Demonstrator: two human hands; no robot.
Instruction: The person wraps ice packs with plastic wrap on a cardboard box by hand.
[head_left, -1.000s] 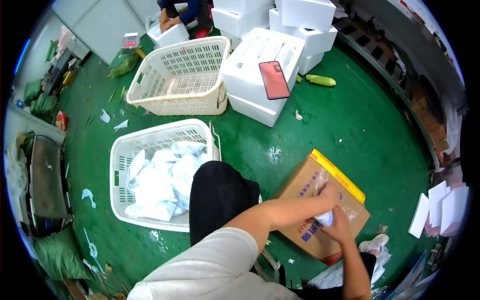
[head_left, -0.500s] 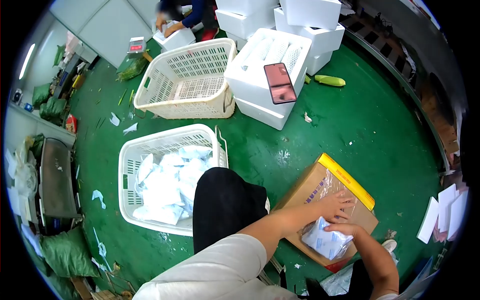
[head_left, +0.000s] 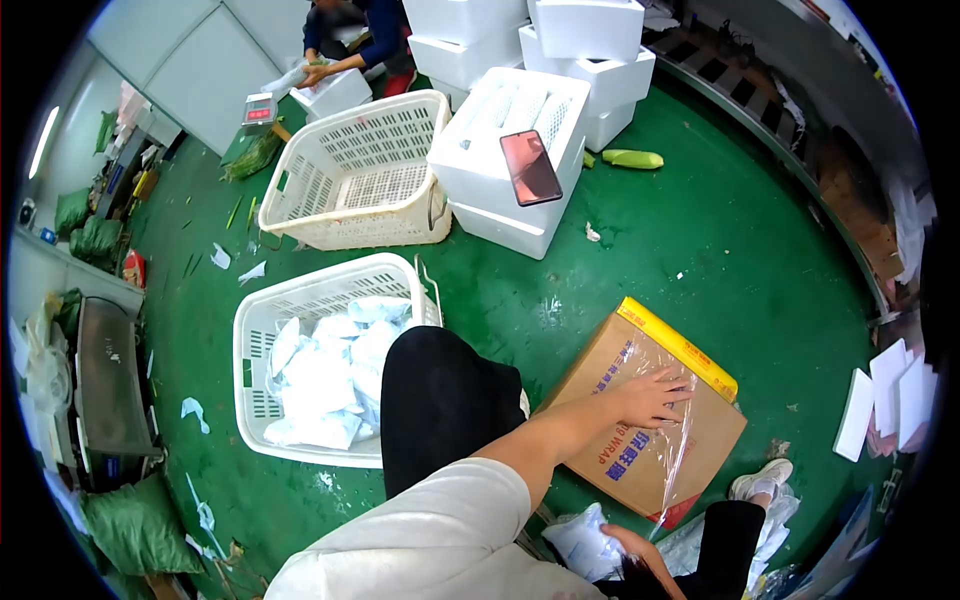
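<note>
My left hand (head_left: 652,398) lies with spread fingers on clear plastic film (head_left: 680,440) over the top of a brown cardboard box (head_left: 590,385) with a yellow strip along one side. Down by my lap, my right hand (head_left: 628,545) grips a white ice pack (head_left: 583,541). Part of that hand is hidden at the bottom of the view. To the left of my knee, a white basket (head_left: 243,385) holds several similar packs (head_left: 320,385).
An off-white basket (head_left: 350,228) stands beyond the filled one. A phone (head_left: 531,168) rests on a foam box (head_left: 470,165). More foam boxes (head_left: 600,80) are stacked behind. A co-worker (head_left: 375,40) handles something at the back. A corn cob (head_left: 633,159) lies on the floor.
My right hand has moved from the box down toward my lap with the pack. My left hand has opened and now lies flat on the film. The co-worker has lifted a wrapped item.
</note>
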